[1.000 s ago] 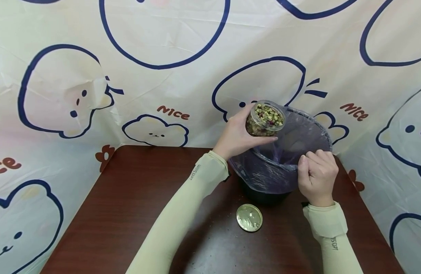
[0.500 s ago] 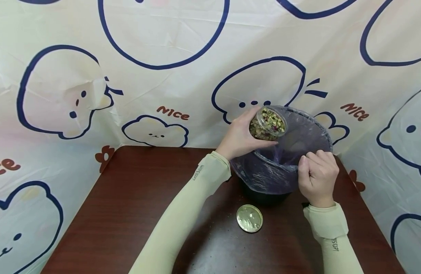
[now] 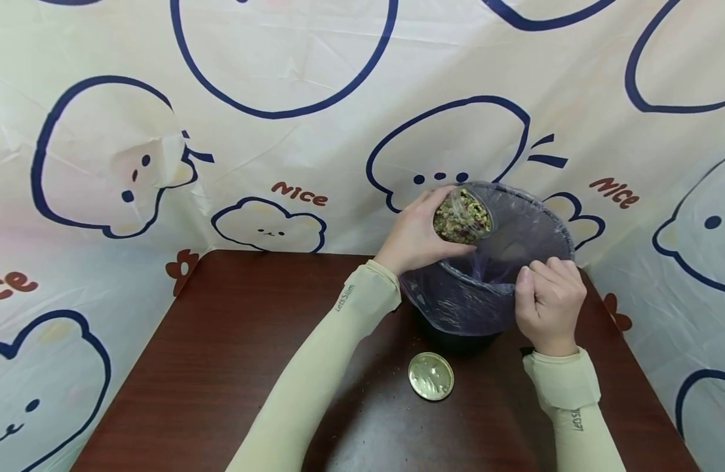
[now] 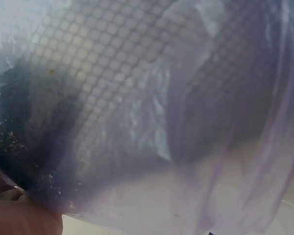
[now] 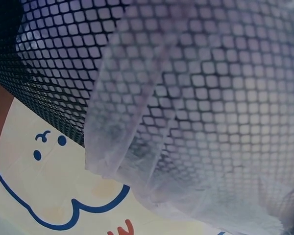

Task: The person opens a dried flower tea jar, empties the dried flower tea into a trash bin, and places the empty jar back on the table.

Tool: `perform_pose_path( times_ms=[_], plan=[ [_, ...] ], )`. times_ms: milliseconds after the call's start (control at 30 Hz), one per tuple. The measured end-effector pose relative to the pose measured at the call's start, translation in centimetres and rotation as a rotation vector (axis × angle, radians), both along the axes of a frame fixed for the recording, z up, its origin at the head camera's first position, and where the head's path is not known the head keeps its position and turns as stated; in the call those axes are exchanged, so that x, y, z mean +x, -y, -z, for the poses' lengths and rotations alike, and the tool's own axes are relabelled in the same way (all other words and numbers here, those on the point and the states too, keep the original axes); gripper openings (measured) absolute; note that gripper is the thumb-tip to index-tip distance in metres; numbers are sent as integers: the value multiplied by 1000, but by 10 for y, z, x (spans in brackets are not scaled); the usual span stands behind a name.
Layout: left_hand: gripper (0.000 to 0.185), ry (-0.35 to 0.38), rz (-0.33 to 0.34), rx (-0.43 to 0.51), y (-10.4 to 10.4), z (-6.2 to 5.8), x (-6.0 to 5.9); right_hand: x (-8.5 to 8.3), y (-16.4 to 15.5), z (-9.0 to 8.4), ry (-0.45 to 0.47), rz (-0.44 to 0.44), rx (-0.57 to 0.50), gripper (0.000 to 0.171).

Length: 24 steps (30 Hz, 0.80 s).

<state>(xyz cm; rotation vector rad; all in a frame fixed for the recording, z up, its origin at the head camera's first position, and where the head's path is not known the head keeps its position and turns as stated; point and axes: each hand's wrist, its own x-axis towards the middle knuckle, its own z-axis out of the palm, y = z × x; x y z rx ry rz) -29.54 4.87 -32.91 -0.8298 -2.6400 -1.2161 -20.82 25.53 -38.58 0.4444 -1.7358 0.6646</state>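
Note:
My left hand [image 3: 418, 233] grips a clear plastic jar [image 3: 464, 216] filled with greenish-yellow dried pieces flecked with dark red, perhaps flower tea. The jar is tilted, its mouth facing right over the opening of a dark mesh trash bin. A translucent purple bag [image 3: 469, 308] lines this bin and folds down over its rim. Fingers of the right hand [image 3: 549, 305] curl tightly around the rim on the near right side, and the bin leans. In the right wrist view the mesh wall [image 5: 225, 98] fills most of the picture. Small bits cling near the fingers [image 4: 24, 218] in the left wrist view.
A round gold-rimmed lid [image 3: 431, 376] lies on the dark red-brown table [image 3: 233, 367], just in front of the bin. Small crumbs are scattered beside it. A cartoon-printed cloth [image 3: 315, 151] hangs close behind the bin and along both sides.
The left hand has moved slightly right and down, tipping the jar further toward the bin; its contents have shifted toward the mouth. The right hand and the lid stay in place.

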Motion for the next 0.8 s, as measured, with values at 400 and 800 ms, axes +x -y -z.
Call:
perform_pose_path(
  times_ms=[400,800],
  plan=[
    [95,39,7,-6,0,-2,1,-1,1,1,-9,-7,-15,54],
    [94,32,25,-2,-1,-3,1,0,-1,2,3,11,2,54]
  ],
)
